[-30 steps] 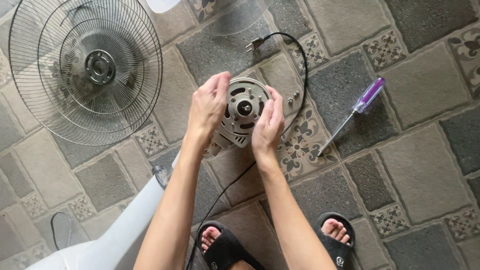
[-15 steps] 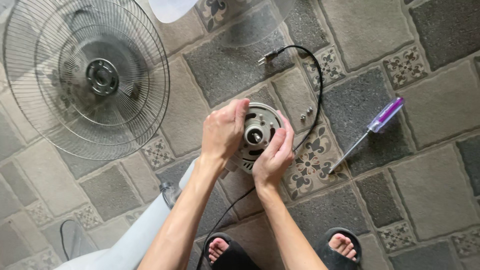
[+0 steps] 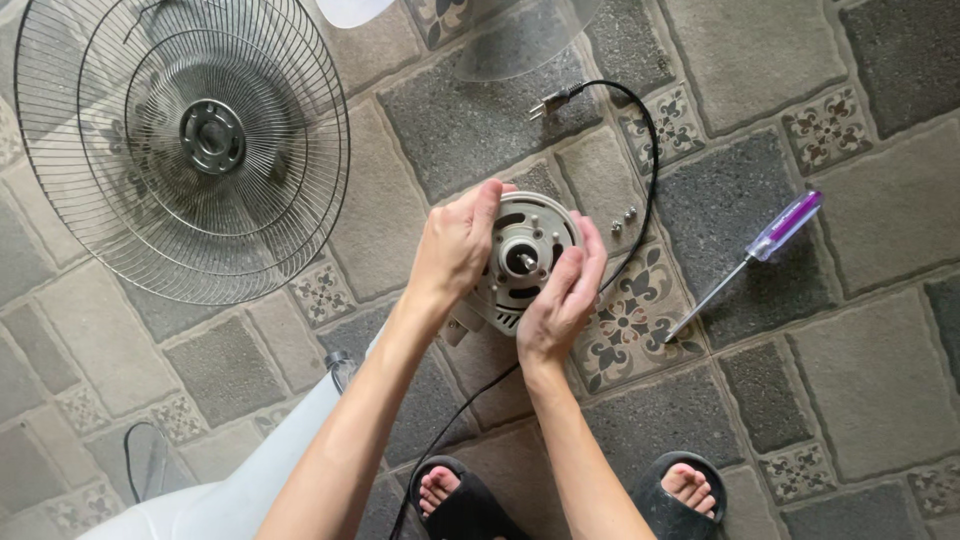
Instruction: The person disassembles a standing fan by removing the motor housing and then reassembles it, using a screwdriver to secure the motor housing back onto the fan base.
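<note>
Fan motor housing, round and pale grey with a short shaft at its centre, sits on the patterned tile floor between both hands; the left hand has its fingers curled closed over the housing's left rim, gripping it; the right hand clasps the lower right edge, fingers bent against the face; a black power cord loops from the housing up to a plug; small screws lie just beside the right hand; a purple-handled screwdriver lies farther right; a wire fan guard rests upper left.
</note>
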